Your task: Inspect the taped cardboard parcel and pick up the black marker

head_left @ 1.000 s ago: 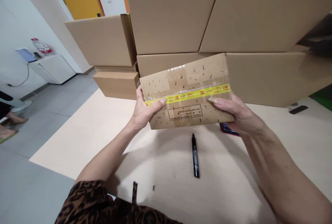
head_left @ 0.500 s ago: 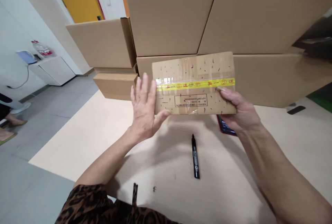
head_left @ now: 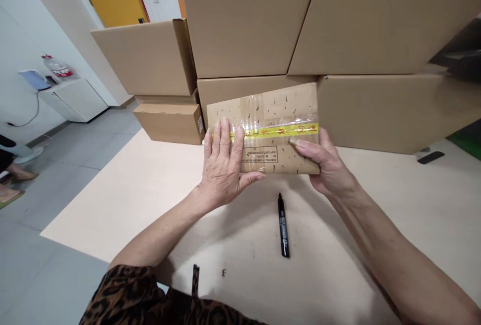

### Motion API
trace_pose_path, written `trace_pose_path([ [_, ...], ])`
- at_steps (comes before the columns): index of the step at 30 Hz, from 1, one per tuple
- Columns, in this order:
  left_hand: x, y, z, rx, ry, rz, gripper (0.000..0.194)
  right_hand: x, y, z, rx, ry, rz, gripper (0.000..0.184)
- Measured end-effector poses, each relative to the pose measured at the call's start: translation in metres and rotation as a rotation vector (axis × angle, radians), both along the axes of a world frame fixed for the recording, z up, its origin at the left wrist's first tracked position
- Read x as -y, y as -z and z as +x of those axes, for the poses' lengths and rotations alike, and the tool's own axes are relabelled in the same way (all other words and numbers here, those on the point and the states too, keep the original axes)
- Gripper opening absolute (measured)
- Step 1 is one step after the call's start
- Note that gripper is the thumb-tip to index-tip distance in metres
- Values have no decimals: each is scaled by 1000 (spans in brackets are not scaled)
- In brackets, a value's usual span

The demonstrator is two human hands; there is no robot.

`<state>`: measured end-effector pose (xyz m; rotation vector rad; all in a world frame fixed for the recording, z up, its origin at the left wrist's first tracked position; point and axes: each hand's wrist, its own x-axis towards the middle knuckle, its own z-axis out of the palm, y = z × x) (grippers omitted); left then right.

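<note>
A small cardboard box (head_left: 270,109) is held up above the table, its broad face toward me. Yellow tape with red print runs across it, and short black marks dot the surface. My right hand (head_left: 325,159) grips its right end, thumb on the front and the other fingers behind. My left hand (head_left: 225,164) lies flat on the left part of the face, fingers stretched out, covering part of the tape and a printed frame. Below the box a black marker (head_left: 283,227) lies on the table, its tip pointing away from me.
Large cardboard boxes (head_left: 248,29) stand stacked along the back of the table (head_left: 150,194). A smaller carton (head_left: 169,123) sits at the back left. At the far right lies a small dark object (head_left: 431,157). Another person's feet (head_left: 15,184) show on the floor at left.
The box has shifted left and slightly down, tilting a little. My left hand has moved from its left edge onto its face. The phone seen under the box before is now hidden.
</note>
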<state>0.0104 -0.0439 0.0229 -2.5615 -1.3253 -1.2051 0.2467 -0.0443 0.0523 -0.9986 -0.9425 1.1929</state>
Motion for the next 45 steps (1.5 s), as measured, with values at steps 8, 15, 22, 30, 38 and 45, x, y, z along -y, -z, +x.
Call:
trace_pose_path([
  [8, 2, 18, 10, -158, -6, 224, 107, 1, 4, -8, 8, -11, -20, 75],
  [15, 6, 30, 23, -319, -41, 494, 105, 2, 7, -9, 6, -12, -77, 80],
  [22, 15, 15, 22, -375, 131, 437, 86, 2, 11, -12, 6, -35, -57, 74],
  [30, -4, -20, -22, -161, -145, 394, 132, -4, 0, 5, -107, 107, 66, 47],
  [38, -5, -7, -17, -272, -117, 320, 132, -1, -6, 5, -102, 97, 76, 46],
  [45, 6, -7, -5, -349, -92, 320, 130, 5, -4, -6, -118, 89, 23, 64],
])
